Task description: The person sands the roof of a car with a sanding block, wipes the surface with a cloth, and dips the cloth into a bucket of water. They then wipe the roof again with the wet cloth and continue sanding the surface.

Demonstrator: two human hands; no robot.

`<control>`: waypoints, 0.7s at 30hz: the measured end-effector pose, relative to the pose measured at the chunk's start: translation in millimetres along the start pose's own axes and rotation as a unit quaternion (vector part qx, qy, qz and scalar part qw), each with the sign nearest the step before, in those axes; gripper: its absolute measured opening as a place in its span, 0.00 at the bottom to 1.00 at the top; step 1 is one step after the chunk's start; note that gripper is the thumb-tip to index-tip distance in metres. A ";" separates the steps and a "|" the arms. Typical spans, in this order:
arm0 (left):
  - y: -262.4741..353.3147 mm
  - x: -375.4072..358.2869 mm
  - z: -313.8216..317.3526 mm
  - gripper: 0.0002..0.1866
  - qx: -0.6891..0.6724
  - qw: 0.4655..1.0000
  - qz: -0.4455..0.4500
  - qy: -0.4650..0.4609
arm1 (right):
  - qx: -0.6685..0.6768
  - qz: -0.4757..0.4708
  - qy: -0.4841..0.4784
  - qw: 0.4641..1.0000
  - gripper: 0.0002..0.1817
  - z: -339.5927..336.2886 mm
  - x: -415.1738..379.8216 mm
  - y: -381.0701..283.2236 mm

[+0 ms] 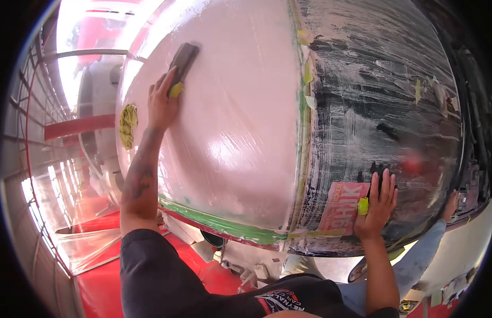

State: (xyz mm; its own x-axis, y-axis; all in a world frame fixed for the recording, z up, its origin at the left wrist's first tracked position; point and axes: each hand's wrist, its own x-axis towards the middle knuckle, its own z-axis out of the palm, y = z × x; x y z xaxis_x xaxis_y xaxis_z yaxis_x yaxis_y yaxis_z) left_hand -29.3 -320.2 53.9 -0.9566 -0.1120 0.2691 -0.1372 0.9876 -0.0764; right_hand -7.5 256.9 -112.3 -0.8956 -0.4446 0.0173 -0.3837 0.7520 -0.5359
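Gripping noted: 1 block in the left hand, right hand spread flat

We find the left hand (164, 100) closed around the near end of 1 dark block (184, 61), with the fingers along its outer side and the thumb on the side towards the seam. Yellow tape (176, 90) shows at that thumb. The block lies slantwise against the pale pink panel (246, 79), its far end reaching past the fingertips and away from the wrist.

We judge the block to be light and fairly stiff, with little risk of breakage. The panel shines as if wet or smooth, so the block may slide readily and its sides could turn slick. In our assessment, the long sides give the best hold, with fingers and thumb opposed and the face kept level on the curve.

We record the right hand (377, 209) as open, palm down on the dark streaked section (362, 122), with nothing seen clasped in it. Yellow tape (363, 205) marks its thumb also, and 1 pink lettered sheet (338, 204) lies just beside it. The block is well apart from this hand, across the taped seam (304, 106).

We also note 1 crumpled yellow cloth (128, 127) near the panel's left edge, and 1 other person's hand (451, 205) at the far right.
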 end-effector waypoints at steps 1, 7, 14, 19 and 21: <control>-30.4 32.1 11.7 0.24 0.040 0.997 -0.069 -0.017 | 0.000 0.007 0.003 1.000 0.37 -1.0 -1.7 -1.9; -24.1 22.5 8.3 0.25 0.033 0.991 -0.128 -0.031 | 0.009 0.009 -0.002 1.000 0.36 -4.8 0.3 -5.8; 51.1 -86.3 -42.9 0.32 -0.025 0.994 0.061 -0.084 | -0.002 0.006 -0.001 1.000 0.36 -0.2 -1.5 -1.1; -56.3 99.6 28.7 0.24 -0.059 0.992 -0.105 -0.047 | -0.008 0.011 0.006 1.000 0.36 0.0 -1.4 -4.9; -48.7 97.0 33.5 0.23 -0.039 0.979 -0.190 -0.058 | 0.004 0.006 0.000 1.000 0.36 -4.2 -0.3 -3.8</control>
State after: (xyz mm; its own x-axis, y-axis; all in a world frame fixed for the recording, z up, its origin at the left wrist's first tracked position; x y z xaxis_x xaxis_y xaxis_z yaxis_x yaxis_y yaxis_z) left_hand -124.1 -382.8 51.6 -0.8632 -0.4813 0.1526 -0.4742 0.8766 0.0825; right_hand -6.8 256.2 -106.7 -0.8997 -0.4364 0.0103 -0.3714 0.7530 -0.5432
